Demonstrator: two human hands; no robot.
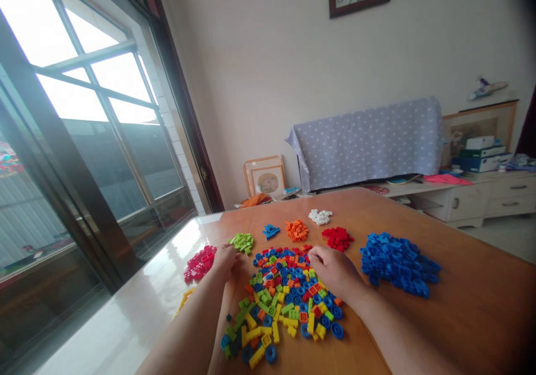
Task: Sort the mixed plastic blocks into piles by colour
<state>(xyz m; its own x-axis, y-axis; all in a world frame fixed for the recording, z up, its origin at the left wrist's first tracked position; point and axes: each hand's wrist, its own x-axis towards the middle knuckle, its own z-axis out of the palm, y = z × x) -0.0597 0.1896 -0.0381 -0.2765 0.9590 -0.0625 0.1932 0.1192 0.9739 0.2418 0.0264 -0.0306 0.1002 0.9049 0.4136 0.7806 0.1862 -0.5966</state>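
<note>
A mixed heap of toy building bricks (288, 297) in yellow, green, orange, red and blue, with blue wheel-like rings among them, lies between my arms. My right hand (330, 266) is closed at the heap's upper right side, fingers curled down toward the bricks; anything in them is hidden. My left hand (226, 259) hovers between the pink brick pile (200, 264) and the light green brick pile (243, 243). Its fingers are bent together, and I cannot make out what they hold.
Sorted piles ring the heap: blue bar-shaped pieces (271, 231), orange bricks (297, 230), white bricks (320, 216), red bricks (337, 239) and a large blue pile (397, 263). Yellow bricks (184, 299) show partly behind my left forearm. The wooden table (469, 302) has a rounded far edge.
</note>
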